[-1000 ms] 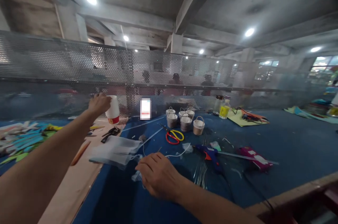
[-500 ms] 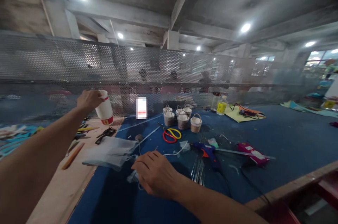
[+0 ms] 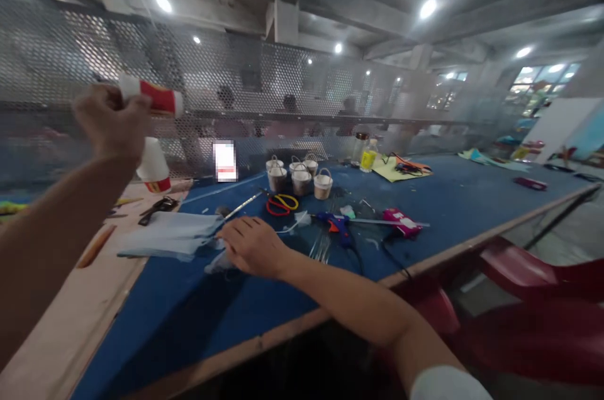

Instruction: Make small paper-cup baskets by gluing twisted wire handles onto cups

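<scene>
My left hand (image 3: 113, 114) is raised at the left, closed around a red and white paper cup (image 3: 163, 100) that lies tilted on its side in the air. Below it a white stack of paper cups (image 3: 153, 166) with a red band stands on the table. My right hand (image 3: 252, 246) is low over the blue tabletop, fingers curled and pressed together; whatever they hold is hidden. Around it lie crumpled clear plastic (image 3: 219, 263) and a sheaf of translucent white mesh (image 3: 172, 233). Beyond are small handled baskets (image 3: 301, 182), several in a group, and red-and-yellow scissors (image 3: 282, 204).
A blue glue gun (image 3: 337, 227) with a glue stick lies right of centre, beside a magenta box (image 3: 401, 222). Bottles (image 3: 369, 155) stand near the perforated metal screen (image 3: 321, 82). Red chairs (image 3: 542, 324) are at the right, below the wooden table edge.
My left hand has risen from the cup stack, bringing one cup up and tipping it sideways. The camera view has shifted right and down. My right hand stays by the plastic.
</scene>
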A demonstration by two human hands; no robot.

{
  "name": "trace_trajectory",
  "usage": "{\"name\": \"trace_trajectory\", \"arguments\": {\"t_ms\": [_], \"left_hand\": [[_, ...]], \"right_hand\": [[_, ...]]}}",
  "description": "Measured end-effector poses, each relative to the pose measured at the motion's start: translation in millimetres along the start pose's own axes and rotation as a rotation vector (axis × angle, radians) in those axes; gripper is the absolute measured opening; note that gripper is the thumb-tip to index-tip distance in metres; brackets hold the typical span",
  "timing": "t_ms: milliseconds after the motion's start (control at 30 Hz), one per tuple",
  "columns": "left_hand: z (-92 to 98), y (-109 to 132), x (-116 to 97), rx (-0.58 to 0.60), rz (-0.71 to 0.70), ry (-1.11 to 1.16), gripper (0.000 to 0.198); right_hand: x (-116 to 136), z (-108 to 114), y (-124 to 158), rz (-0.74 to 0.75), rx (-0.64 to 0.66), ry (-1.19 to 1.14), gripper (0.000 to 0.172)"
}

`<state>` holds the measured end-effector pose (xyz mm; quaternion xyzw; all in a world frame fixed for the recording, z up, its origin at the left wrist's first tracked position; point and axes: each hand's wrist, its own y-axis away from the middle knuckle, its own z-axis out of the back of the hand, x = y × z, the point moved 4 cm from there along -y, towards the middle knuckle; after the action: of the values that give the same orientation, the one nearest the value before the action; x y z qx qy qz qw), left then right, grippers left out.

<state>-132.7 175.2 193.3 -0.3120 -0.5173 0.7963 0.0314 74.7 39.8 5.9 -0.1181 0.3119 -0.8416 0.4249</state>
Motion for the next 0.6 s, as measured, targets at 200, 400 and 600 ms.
{"name": "trace_trajectory", "arguments": {"t_ms": [200,400,600], "left_hand": [[60.6,140.5,-59.9,0.117,-0.063,0.009,0.037],[114.5,235.0,-20.9,0.334,-0.075,-0.161,0.027],[108.3,278.8,4.8,0.441,-0.094,-0.379,0.034]], "right_hand": [[-31.2,35.6,-1.9,-0.276,-0.171,-0.119,0.023],[-53.7,74.6,12.2,-0.457,-0.207,-0.163,0.02],[-43.1,25.1,3.7,-0.407,0.124,-0.141,0.017]]}}
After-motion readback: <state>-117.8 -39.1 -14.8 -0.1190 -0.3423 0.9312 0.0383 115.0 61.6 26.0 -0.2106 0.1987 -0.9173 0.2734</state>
